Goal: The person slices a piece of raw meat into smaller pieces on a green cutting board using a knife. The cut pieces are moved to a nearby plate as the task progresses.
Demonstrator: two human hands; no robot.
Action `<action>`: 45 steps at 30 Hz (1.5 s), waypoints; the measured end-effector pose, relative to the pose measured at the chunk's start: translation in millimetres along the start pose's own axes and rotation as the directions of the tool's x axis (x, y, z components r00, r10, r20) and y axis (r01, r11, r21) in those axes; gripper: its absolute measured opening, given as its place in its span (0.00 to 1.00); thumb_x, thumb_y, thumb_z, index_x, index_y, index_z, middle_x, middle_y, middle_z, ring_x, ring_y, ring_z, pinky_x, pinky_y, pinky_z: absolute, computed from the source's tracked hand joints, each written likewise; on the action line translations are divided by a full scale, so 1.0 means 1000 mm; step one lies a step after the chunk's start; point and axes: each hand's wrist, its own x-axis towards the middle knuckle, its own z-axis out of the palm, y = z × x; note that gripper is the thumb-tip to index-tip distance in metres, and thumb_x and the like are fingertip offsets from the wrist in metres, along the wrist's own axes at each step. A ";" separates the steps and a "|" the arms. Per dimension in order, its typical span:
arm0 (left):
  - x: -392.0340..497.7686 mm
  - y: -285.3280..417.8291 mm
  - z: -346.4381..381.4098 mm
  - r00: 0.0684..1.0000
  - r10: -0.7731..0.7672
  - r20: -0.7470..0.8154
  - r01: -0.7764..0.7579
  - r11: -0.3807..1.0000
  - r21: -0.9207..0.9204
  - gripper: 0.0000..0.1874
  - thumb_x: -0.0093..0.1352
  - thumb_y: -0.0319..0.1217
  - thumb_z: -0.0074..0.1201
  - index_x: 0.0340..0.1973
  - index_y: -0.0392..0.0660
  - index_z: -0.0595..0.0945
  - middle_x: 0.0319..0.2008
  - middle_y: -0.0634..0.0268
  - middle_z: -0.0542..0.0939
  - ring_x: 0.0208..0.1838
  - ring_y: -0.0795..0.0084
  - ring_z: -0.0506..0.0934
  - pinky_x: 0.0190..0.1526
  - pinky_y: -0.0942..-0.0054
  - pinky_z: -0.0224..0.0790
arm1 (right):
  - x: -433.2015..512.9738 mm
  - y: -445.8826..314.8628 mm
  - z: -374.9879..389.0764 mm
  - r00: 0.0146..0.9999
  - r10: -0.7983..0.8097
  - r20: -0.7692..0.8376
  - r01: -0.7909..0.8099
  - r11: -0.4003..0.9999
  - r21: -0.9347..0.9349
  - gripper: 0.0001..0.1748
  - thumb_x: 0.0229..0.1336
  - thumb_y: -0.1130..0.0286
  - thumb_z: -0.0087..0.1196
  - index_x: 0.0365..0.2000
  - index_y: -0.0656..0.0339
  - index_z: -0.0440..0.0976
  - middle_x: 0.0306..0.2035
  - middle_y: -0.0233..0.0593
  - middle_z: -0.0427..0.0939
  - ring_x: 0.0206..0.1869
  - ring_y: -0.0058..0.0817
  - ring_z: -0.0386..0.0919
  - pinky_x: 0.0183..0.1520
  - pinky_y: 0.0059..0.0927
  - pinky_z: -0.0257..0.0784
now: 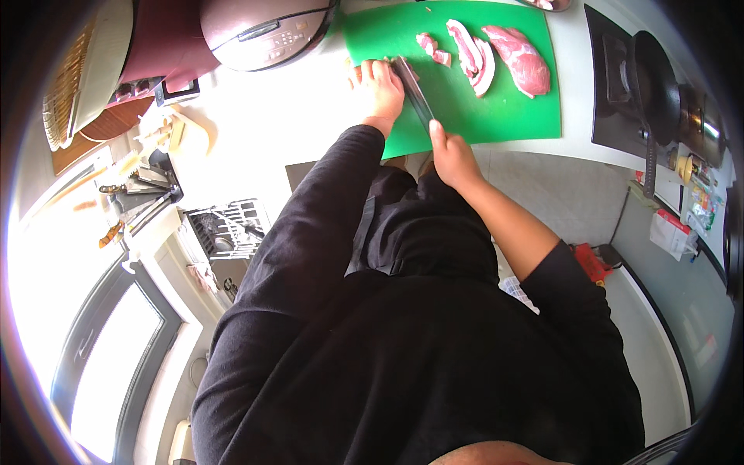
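Note:
My right hand (454, 156) grips the handle of a kitchen knife (416, 92), whose blade slants up and left over the green cutting board (494, 119). Close beside the blade tip, my left hand (381, 88) holds down a piece of meat (358, 74), mostly hidden under the fingers. A few small cut pieces of raw meat (433, 49) lie to the right of the knife. Farther right are strips of fatty pork (474, 58), and past them a larger lump of raw meat (519, 60).
A rice cooker (273, 35) stands left of the board. To the right, a black frying pan (654, 87) and a steel pot (700, 125) sit by the dark hob (604, 110). Knives in a holder (148, 183) and a dish rack (229, 229) are at left.

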 end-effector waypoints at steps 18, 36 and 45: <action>-0.002 0.168 0.036 0.969 0.005 0.249 0.007 0.999 -0.044 0.25 0.68 0.45 0.64 0.55 0.46 0.81 0.51 0.56 0.84 0.60 0.48 0.79 0.64 0.48 0.70 | -0.038 0.054 -0.152 0.861 0.474 0.182 -0.466 0.594 0.655 0.38 0.77 0.27 0.39 0.25 0.50 0.62 0.15 0.20 0.56 0.13 0.17 0.51 0.17 0.28 0.49; -0.062 0.065 -0.014 0.978 0.165 0.127 -0.147 0.980 -0.138 0.13 0.60 0.30 0.60 0.42 0.47 0.86 0.47 0.57 0.82 0.55 0.48 0.78 0.60 0.48 0.71 | -0.038 0.086 -0.162 0.990 0.089 0.111 -0.081 0.994 -0.079 0.43 0.80 0.34 0.39 0.35 0.65 0.84 0.33 0.52 0.87 0.41 0.53 0.86 0.48 0.49 0.78; -0.083 0.105 -0.008 0.967 0.210 0.144 -0.217 0.976 0.032 0.14 0.62 0.40 0.65 0.42 0.54 0.83 0.46 0.68 0.83 0.61 0.58 0.78 0.63 0.48 0.65 | 0.012 0.037 -0.166 0.980 0.002 0.199 0.063 0.945 -0.322 0.43 0.77 0.34 0.41 0.34 0.67 0.84 0.33 0.60 0.87 0.43 0.59 0.87 0.49 0.55 0.80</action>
